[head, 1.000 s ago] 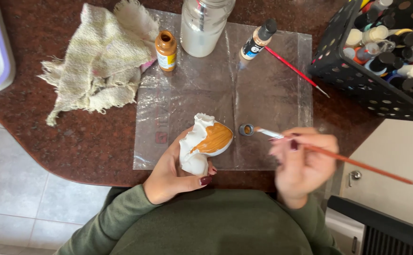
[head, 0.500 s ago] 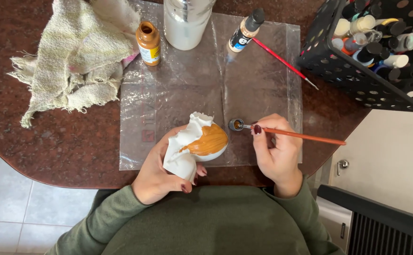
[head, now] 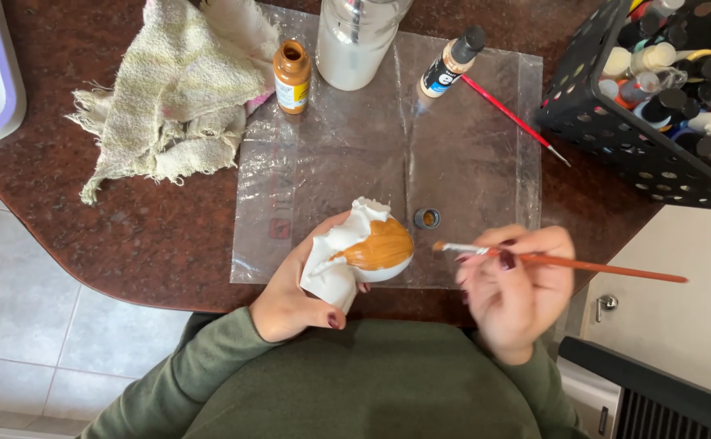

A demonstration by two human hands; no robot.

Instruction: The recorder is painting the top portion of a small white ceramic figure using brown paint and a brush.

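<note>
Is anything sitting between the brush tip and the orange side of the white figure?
Nothing visible. The brush tip in the right hand faces the white figure held by the left hand across a bare gap; the small cap lies just beyond it.

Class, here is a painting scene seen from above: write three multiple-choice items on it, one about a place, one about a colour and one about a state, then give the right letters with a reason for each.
1. Where does the small cap lie?
A. on the clear plastic sheet
B. on the cloth
C. in the black basket

2. What colour is the painted part of the white figure?
A. blue
B. orange-brown
C. green

3. What is the state of the small orange-brown bottle?
A. capped
B. tipped over
C. upright and open

Answers: 1 A, the cap sits on the sheet between the figure and the brush tip. 2 B, the rounded part held in the left hand is orange-brown. 3 C, the bottle stands with its mouth bare. The right hand holds the brush.
</note>
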